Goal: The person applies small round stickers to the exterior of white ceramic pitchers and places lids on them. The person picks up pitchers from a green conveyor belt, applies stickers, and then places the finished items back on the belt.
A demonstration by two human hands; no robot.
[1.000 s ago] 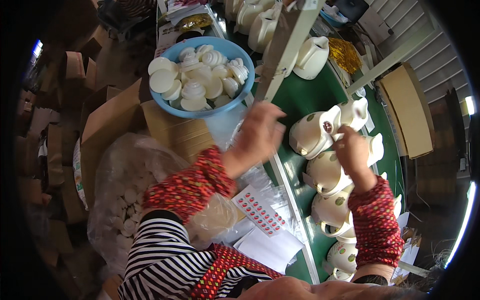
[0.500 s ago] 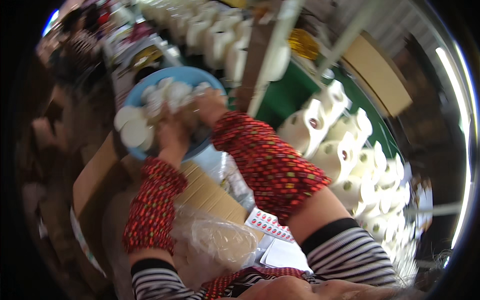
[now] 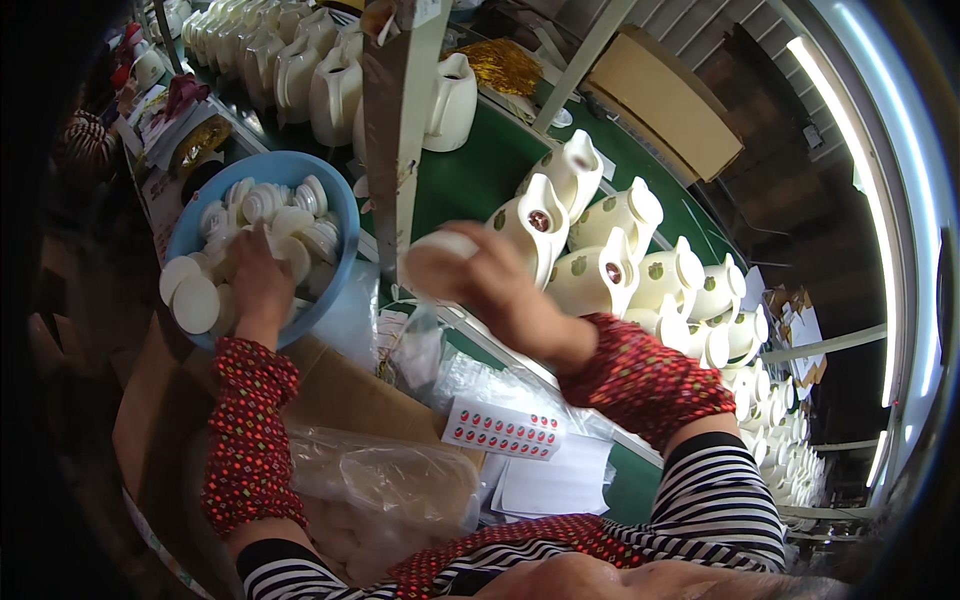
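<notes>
Presently, right hand [image 3: 500, 290]: fingers bent round a pale disc [image 3: 433, 265], carried between the basin and the near jugs; blurred, so I cannot read its face. One piece out, not set down on anything.
Left hand [image 3: 262, 282]: down in the basin, fingers among the white pieces; tips hidden, so I cannot tell how far they are parted or whether I have hold of one.
Blue basin [image 3: 348, 215]: at left, well stocked with white pieces [image 3: 265, 203], some flat, some stepped; in my judgement, most of this stock remains to be used.
Near jugs [image 3: 590, 287]: cream, in rows along the right; green motifs on several, which I judge to be decoration done. Reddish-brown round patches on two, nature unclear. No white piece confirmed on any.
Far jugs [image 3: 335, 95]: cream, row at far left beyond the post [image 3: 398, 130]; dark openings at some tops, no motif made out. I judge these less advanced.
Sticker sheet [image 3: 500, 428]: red-and-green marks in rows, beside white papers [image 3: 555, 482]; neither hand touches it. Many marks remain unpeeled.
</notes>
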